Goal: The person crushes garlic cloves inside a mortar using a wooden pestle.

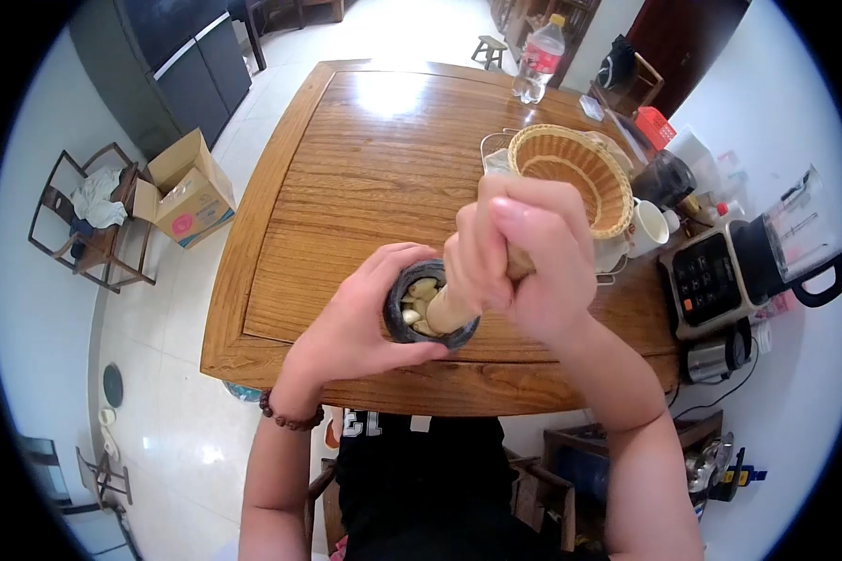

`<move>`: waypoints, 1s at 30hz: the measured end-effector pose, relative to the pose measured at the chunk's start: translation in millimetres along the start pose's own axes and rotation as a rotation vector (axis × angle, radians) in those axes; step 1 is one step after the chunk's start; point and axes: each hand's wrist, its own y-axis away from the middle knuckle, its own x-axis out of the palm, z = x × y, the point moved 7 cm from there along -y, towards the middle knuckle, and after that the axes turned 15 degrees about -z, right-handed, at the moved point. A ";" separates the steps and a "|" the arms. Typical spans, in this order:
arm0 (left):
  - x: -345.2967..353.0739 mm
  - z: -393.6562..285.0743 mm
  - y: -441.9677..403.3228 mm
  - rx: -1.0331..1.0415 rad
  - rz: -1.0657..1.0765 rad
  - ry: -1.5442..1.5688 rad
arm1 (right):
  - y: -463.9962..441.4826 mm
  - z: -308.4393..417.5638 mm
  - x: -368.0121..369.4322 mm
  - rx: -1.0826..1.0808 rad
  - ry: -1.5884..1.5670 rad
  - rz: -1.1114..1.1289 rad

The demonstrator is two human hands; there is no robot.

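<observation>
A dark stone mortar (395,323) stands near the front edge of the wooden table. Inside it lie several pale peeled garlic cloves (423,288), which look mostly whole. My left hand (351,313) curves around the mortar's left side, thumb along the near side and fingers along the far side. A light wooden pestle (447,312) is tilted down into the bowl, its lower end among the cloves at the right. My right hand (533,257) is wrapped in a fist around the pestle's upper part. The pestle's tip and the mortar's base are hidden.
Behind my right hand, a wicker basket (571,154) sits on a wire rack. A white mug (647,229), a blender (720,280) and a plastic bottle (540,61) line the table's right side. An open cardboard box (192,201) and a wooden chair (112,215) stand on the floor left.
</observation>
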 end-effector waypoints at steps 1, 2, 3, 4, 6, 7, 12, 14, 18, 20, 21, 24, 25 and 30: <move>-4.5 1.2 0.4 0.004 0.002 0.001 | -2.3 -0.8 -5.9 -0.017 0.020 -0.027; -10.7 2.3 0.9 0.034 0.009 -0.034 | -4.6 -2.1 -11.9 -0.033 0.039 -0.054; -14.1 2.4 0.7 0.063 0.015 -0.070 | -6.1 -4.8 -15.0 -0.018 -0.010 -0.042; -16.2 1.5 -1.6 0.062 0.014 -0.073 | -5.1 -3.9 -14.8 -0.019 -0.013 -0.039; -20.8 -0.5 -7.7 0.056 0.039 -0.152 | -2.7 -2.2 -14.4 -0.022 -0.051 -0.049; -22.3 -3.6 -10.8 0.056 0.040 -0.155 | -2.4 0.1 -14.1 -0.023 -0.054 -0.049; -9.3 -7.0 -28.6 0.006 0.204 -0.217 | -6.7 13.9 -24.6 -0.065 -0.045 -0.128; -7.4 -4.5 -36.0 0.004 0.164 -0.261 | -6.4 16.7 -26.3 -0.080 -0.043 -0.125; -13.3 6.9 -44.0 0.010 0.004 -0.338 | -4.6 21.3 -29.8 -0.112 -0.047 -0.136; -15.3 2.5 -41.8 -0.009 0.062 -0.283 | -4.6 19.7 -29.2 -0.121 -0.055 -0.125; -12.7 1.3 -38.3 -0.033 0.115 -0.227 | -4.0 18.5 -27.5 -0.126 -0.062 -0.109; -7.1 -3.9 -29.5 0.048 0.100 -0.177 | -2.5 15.7 -18.2 -0.161 0.111 -0.058; -4.6 -7.2 -27.5 0.050 0.097 -0.179 | -1.7 8.7 -16.9 -0.130 0.016 -0.087; 21.3 -10.2 -15.8 0.028 0.131 -0.226 | -2.7 -13.9 -13.0 -0.068 0.011 -0.073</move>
